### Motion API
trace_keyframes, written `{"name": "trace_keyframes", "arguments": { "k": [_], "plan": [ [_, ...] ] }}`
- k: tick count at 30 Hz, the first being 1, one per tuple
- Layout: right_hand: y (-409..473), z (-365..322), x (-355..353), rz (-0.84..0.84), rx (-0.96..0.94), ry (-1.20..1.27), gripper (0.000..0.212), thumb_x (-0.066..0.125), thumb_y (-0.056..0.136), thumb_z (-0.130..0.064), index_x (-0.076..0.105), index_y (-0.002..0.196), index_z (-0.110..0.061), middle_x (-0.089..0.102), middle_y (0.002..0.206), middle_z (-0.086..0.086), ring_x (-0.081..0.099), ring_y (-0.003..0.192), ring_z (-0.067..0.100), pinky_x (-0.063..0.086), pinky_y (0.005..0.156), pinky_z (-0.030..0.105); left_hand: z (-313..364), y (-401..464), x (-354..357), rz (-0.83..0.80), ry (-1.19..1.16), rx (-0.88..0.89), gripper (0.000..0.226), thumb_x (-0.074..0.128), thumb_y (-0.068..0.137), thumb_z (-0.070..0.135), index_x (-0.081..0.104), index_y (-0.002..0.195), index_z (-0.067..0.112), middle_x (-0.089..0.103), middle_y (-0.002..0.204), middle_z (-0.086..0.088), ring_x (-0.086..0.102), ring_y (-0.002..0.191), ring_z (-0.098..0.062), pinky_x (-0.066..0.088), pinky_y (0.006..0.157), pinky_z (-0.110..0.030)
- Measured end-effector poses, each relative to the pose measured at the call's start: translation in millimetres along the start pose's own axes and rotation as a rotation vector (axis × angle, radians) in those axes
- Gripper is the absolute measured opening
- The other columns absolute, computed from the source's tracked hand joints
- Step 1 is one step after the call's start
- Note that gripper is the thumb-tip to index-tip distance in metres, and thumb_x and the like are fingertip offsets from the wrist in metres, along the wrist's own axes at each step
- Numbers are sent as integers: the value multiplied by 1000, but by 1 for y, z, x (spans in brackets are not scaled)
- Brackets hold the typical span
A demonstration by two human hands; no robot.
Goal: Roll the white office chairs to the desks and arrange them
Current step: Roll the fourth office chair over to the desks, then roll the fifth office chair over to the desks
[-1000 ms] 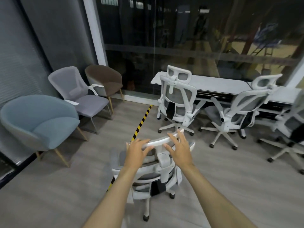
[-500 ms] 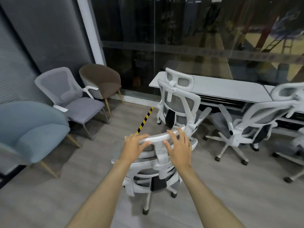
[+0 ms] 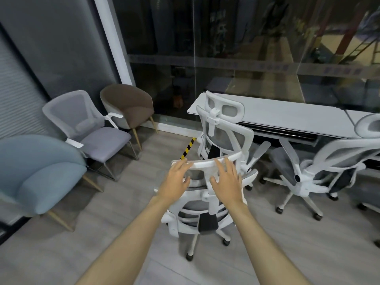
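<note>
The white desk [image 3: 287, 118] runs as a long slab from about 12 o'clock off toward 2 o'clock, its long axis left to right across my view, hard against the glass wall [image 3: 226, 48]. One white office chair [image 3: 224, 130] already stands at the desk's left end, at 12 o'clock, its back toward me; another white chair [image 3: 320, 173] sits at 2 o'clock, turned so its backrest leans right.

The chair I am pushing [image 3: 201, 202] is straight ahead at 12 o'clock, between me and the parked one, and close behind it; from here I cannot tell whether they touch. Its back is toward me, so its seat faces the desk. Its headrest bar [image 3: 207, 162] lies crosswise, from 10 to 2 o'clock, the right end a little farther off.

My left hand [image 3: 174, 182] rests on the left part of that bar with fingers spread and loosely laid over it, not clenched. My right hand [image 3: 227, 182] lies flat with straight fingers on the right part, nothing pinched. Both are about equally near; the left fingertips reach the bar's end.

I judge the free place to be between the two parked chairs, so the push should veer toward 1 o'clock, led by the left hand.

To my left, at 9 to 11 o'clock, stand a blue armchair [image 3: 41, 171], a grey mesh chair [image 3: 88, 128] and a brown armchair [image 3: 129, 105]. A yellow-black floor stripe [image 3: 188, 148] is at 12 o'clock.
</note>
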State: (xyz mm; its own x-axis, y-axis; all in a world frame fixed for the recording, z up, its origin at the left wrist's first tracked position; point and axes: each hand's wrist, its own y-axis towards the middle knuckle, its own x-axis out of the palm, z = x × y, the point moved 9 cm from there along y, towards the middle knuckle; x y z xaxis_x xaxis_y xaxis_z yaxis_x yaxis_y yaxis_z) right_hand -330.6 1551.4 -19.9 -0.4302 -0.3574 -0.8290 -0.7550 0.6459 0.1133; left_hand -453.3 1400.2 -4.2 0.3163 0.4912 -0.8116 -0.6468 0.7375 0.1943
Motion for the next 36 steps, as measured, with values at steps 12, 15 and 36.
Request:
{"name": "trace_keyframes", "arguments": {
  "k": [12, 15, 36],
  "plan": [
    [-70, -85, 25, -16, -245, -83, 53, 62, 93, -25, 48, 144, -22, 41, 154, 5, 34, 144, 26, 34, 116, 51, -6, -100, -45, -173, 274, -107, 44, 55, 100, 27, 48, 144, 27, 45, 150, 4, 43, 137, -22, 45, 102, -43],
    [-117, -133, 53, -85, -380, -103, 39, 62, 93, -24, 60, 131, -19, 58, 132, 4, 54, 125, 28, 48, 99, 44, -34, -173, -76, -96, 404, -170, 33, 52, 100, 25, 55, 132, 21, 54, 130, -2, 53, 119, -28, 52, 86, -45],
    [-765, -530, 229, -769, -1371, -153, 35, 52, 98, -38, 68, 126, -26, 70, 125, -1, 66, 112, 25, 54, 88, 37, -136, -972, -278, 442, 435, -1289, 28, 48, 97, 25, 63, 121, 25, 66, 121, -4, 64, 109, -31, 50, 82, -39]
  ]
}}
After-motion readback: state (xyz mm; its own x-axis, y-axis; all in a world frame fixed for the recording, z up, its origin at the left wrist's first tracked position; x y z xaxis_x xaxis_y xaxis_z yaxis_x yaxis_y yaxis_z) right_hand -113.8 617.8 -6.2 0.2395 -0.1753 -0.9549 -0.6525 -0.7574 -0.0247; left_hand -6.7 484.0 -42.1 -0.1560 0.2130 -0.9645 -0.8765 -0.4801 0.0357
